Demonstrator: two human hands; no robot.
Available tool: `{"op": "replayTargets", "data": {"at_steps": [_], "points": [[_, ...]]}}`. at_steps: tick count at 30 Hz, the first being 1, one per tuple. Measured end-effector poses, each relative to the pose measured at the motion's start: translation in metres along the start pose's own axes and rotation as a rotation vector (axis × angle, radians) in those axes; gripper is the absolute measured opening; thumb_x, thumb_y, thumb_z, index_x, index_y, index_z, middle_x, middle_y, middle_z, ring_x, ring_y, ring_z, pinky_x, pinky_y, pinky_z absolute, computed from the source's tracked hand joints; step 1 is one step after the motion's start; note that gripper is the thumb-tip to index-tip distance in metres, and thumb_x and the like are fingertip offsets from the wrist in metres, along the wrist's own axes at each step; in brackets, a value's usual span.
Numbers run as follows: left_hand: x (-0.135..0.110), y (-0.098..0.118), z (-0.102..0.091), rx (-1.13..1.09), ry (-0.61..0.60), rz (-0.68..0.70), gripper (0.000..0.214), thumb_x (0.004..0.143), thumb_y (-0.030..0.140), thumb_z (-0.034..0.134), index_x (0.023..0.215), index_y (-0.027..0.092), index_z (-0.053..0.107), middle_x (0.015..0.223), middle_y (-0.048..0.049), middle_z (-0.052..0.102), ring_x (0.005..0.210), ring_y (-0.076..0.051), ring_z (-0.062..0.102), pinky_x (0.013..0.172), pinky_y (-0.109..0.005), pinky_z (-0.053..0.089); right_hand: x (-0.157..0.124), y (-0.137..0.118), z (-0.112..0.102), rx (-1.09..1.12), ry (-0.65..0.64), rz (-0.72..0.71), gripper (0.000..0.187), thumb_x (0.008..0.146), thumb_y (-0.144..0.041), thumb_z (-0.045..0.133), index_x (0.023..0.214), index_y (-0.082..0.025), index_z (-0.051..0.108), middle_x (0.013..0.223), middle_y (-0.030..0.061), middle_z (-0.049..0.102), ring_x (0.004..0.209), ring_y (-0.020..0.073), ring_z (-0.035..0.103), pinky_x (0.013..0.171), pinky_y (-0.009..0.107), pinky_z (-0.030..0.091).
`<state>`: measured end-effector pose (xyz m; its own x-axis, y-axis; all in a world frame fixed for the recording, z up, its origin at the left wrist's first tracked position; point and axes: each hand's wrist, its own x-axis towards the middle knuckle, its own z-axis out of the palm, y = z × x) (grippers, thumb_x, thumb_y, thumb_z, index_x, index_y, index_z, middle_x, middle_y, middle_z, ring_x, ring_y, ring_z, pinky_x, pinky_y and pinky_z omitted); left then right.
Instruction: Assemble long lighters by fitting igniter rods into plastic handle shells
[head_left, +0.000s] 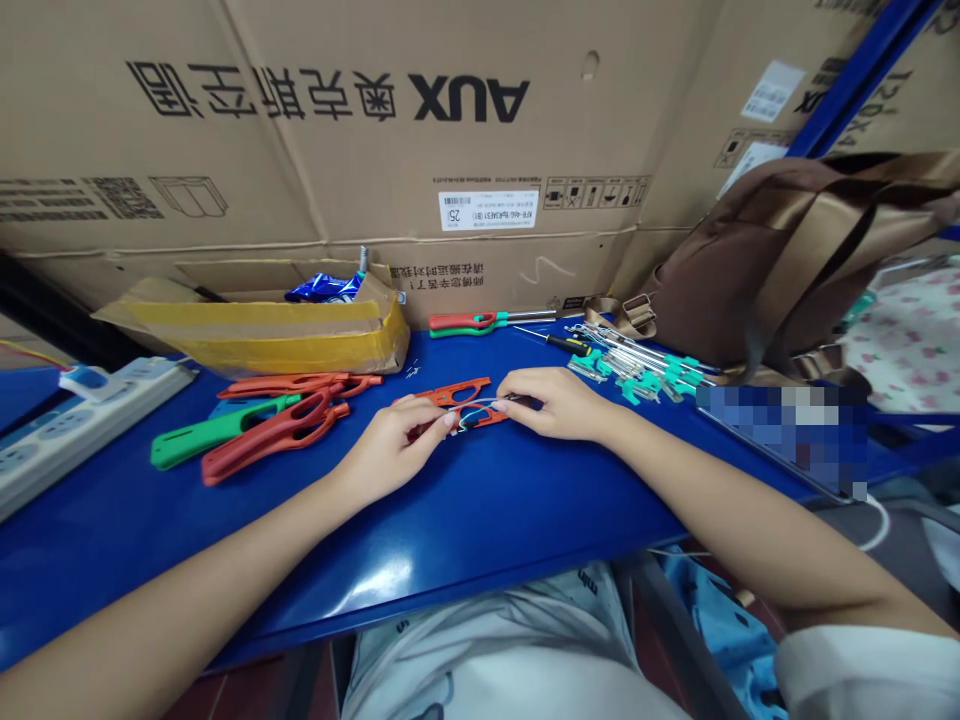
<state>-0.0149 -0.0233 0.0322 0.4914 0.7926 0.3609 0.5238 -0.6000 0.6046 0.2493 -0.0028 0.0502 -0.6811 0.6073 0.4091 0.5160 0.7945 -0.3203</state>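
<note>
My left hand (394, 445) and my right hand (551, 402) meet over an orange plastic lighter shell (459, 394) lying flat on the blue table (465, 510). Both hands have fingers pinched together on it. The left fingertips press the shell's near edge, where a thin wire (471, 418) loops. The right fingertips pinch the shell's right end, next to a small dark part.
Orange and green lighter shells (262, 425) lie at the left, by a taped cardboard box (270, 335) and a power strip (67, 420). A pile of metal rods with teal tips (637, 365), a screwdriver (555, 340) and a brown bag (780, 260) sit right. Large cartons stand behind.
</note>
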Motion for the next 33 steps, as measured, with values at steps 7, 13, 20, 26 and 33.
{"op": "replayTargets", "data": {"at_steps": [7,13,20,26,33], "points": [[-0.001,0.007,0.004,-0.186,-0.089,-0.092,0.042,0.097,0.048,0.053,0.073,0.018,0.069,0.076,-0.0042,0.072,0.074,-0.018,0.064,0.073,-0.029,0.05,-0.001,-0.002,-0.002,-0.008,0.067,0.002,0.027,0.102,-0.039,0.048,0.091,-0.021,0.065,0.09,0.0043,0.071,0.081,0.0165,0.064,0.072,0.027,0.044],[0.001,0.012,0.004,-0.305,-0.041,-0.197,0.045,0.089,0.058,0.06,0.073,0.017,0.07,0.073,-0.0028,0.072,0.065,-0.016,0.062,0.066,-0.026,0.05,0.0,0.0,-0.002,0.006,0.069,0.017,0.024,0.102,-0.037,0.05,0.093,-0.02,0.064,0.092,0.0047,0.071,0.081,0.0169,0.064,0.073,0.028,0.044],[0.004,0.003,-0.004,-0.122,0.117,-0.159,0.04,0.088,0.056,0.064,0.086,0.018,0.076,0.084,-0.0055,0.076,0.074,-0.019,0.064,0.067,-0.027,0.049,-0.004,0.002,-0.009,0.176,-0.054,0.111,0.02,0.094,-0.027,0.058,0.112,-0.022,0.05,0.094,0.0031,0.063,0.078,0.0161,0.058,0.071,0.028,0.047],[0.005,-0.007,-0.004,-0.018,0.121,-0.102,0.029,0.091,0.045,0.062,0.087,0.019,0.076,0.086,-0.0058,0.075,0.076,-0.019,0.064,0.071,-0.029,0.048,-0.004,0.012,-0.007,0.216,-0.124,0.133,0.007,0.093,-0.022,0.057,0.098,-0.02,0.052,0.09,0.003,0.062,0.075,0.0154,0.056,0.068,0.029,0.046],[0.005,-0.007,-0.006,0.026,0.103,-0.057,0.024,0.093,0.039,0.061,0.086,0.019,0.073,0.086,-0.005,0.073,0.077,-0.018,0.062,0.074,-0.03,0.048,-0.002,0.018,-0.007,0.214,-0.139,0.066,0.011,0.097,-0.027,0.056,0.097,-0.019,0.063,0.091,0.0041,0.066,0.08,0.0167,0.058,0.074,0.03,0.047]]}}
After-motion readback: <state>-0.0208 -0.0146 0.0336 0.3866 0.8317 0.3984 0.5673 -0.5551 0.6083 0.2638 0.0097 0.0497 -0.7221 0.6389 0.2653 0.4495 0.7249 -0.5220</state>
